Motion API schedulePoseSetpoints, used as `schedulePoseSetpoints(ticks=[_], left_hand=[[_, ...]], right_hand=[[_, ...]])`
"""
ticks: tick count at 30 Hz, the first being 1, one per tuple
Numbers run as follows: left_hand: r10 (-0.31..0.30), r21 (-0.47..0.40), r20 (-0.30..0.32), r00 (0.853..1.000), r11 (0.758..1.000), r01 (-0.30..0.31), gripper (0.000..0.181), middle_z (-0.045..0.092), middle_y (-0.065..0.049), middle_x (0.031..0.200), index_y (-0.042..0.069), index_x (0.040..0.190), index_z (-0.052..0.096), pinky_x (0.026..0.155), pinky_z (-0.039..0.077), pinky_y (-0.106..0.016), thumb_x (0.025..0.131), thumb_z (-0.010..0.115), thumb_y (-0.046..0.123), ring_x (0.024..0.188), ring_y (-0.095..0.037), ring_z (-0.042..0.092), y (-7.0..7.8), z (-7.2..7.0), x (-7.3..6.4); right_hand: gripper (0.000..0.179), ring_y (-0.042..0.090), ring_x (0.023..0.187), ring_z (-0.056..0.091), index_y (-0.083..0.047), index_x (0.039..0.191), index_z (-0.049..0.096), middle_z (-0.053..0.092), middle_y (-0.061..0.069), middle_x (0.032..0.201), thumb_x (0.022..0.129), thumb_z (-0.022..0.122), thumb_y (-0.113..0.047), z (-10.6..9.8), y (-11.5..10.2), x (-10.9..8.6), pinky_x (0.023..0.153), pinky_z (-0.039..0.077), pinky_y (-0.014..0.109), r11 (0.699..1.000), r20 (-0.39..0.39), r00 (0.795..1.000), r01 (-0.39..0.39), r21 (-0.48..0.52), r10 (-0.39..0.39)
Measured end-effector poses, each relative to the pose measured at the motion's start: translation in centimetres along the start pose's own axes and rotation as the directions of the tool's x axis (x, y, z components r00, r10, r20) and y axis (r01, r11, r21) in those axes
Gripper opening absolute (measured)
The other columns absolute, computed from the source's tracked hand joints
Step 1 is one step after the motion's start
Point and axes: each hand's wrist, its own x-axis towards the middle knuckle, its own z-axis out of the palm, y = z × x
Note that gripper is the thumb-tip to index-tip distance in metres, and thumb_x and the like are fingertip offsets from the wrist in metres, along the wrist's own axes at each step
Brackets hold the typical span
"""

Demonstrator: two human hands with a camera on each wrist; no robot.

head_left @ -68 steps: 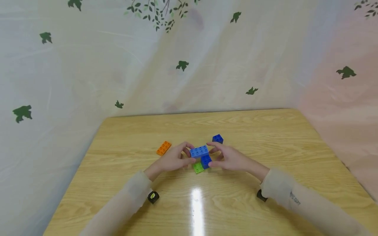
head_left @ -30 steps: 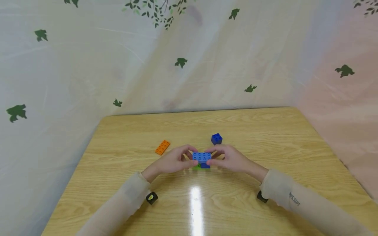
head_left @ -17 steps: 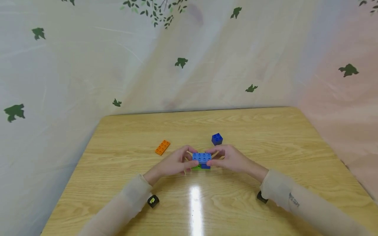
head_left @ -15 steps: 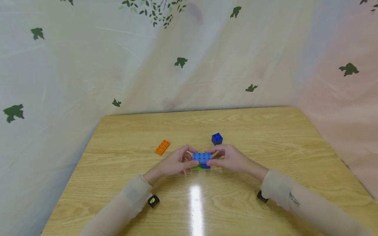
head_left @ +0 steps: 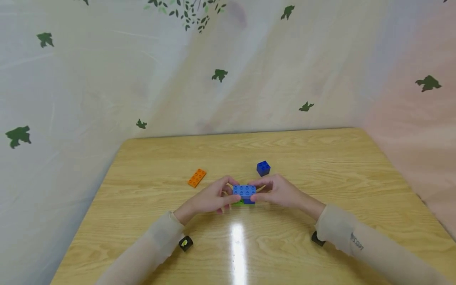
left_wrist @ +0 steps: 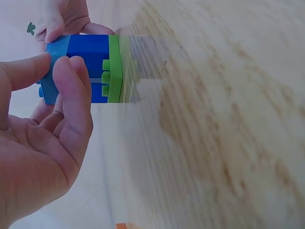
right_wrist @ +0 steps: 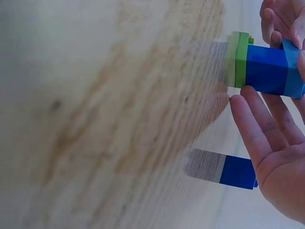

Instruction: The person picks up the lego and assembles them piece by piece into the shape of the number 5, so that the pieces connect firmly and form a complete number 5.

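Partly closed, the left hand (head_left: 211, 195) and the right hand (head_left: 279, 192) are seen in the lower middle of the head view, with one end of a light blue brick (head_left: 244, 191) pinched by the thumb and fingers of each. The brick is made of smooth plastic, oblong, topped with two rows of round studs. Beneath it a dark blue block (head_left: 249, 201) is seated on a thin green plate (head_left: 239, 202). To the upper left of the hands a flat orange plate (head_left: 197, 178) is laid; to the upper right, a dark blue cube (head_left: 263, 168).

These are set on a glossy, wood-grained table (head_left: 142, 166), streaked with white glare (head_left: 238, 253) at the bottom. Behind it a pale, wrinkled sheet (head_left: 107, 79) is hung, printed with dark green birds (head_left: 219, 75) and tinted pink at the right. The arms are covered by beige sleeves (head_left: 160, 233).

By the left wrist view the layers are shown side-on, with studs exposed along the green plate. By the right wrist view the right hand's lower fingers are shown extended near the green plate, and the cube mirrored in the tabletop.
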Motion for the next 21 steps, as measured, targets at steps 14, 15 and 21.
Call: schedulePoseSetpoints(ticks=[14, 15, 21], left_hand=[[-0.006, -0.028, -0.011, 1.0, 1.0, 0.006, 0.04, 0.067, -0.02, 0.1, 0.007, 0.133, 0.046, 0.054, 0.056, -0.037, 0.103, 0.064, 0.027, 0.07, -0.033, 0.065, -0.1, 0.1, 0.2], [-0.007, -0.035, -0.007, 1.0, 0.999, 0.006, 0.041, 0.067, -0.02, 0.101, 0.007, 0.133, 0.046, 0.054, 0.056, -0.037, 0.103, 0.063, 0.027, 0.07, -0.033, 0.065, -0.2, 0.1, 0.3], [-0.021, -0.06, 0.009, 1.0, 0.998, 0.022, 0.045, 0.067, -0.018, 0.103, 0.011, 0.135, 0.046, 0.055, 0.057, -0.038, 0.1, 0.067, 0.03, 0.074, -0.036, 0.066, -0.2, 0.0, 0.1]], right_hand=[[0.042, 0.022, 0.093, 0.073, -0.004, 0.13, 0.067, 0.072, 0.01, 0.117, 0.093, 0.076, -0.023, -0.7, -0.3, 0.1, 0.075, 0.061, 0.034, 0.998, 0.04, 0.999, 0.022, -0.055, -0.019], [0.041, 0.022, 0.094, 0.073, -0.004, 0.129, 0.067, 0.072, 0.01, 0.117, 0.094, 0.076, -0.023, -0.8, -0.3, 0.1, 0.078, 0.06, 0.034, 0.996, 0.047, 0.998, 0.043, -0.073, -0.039], [0.037, 0.032, 0.098, 0.07, -0.002, 0.127, 0.066, 0.071, 0.008, 0.115, 0.097, 0.073, -0.023, -2.8, -0.2, -0.1, 0.079, 0.06, 0.041, 0.986, -0.091, 0.99, 0.091, -0.142, -0.105]])
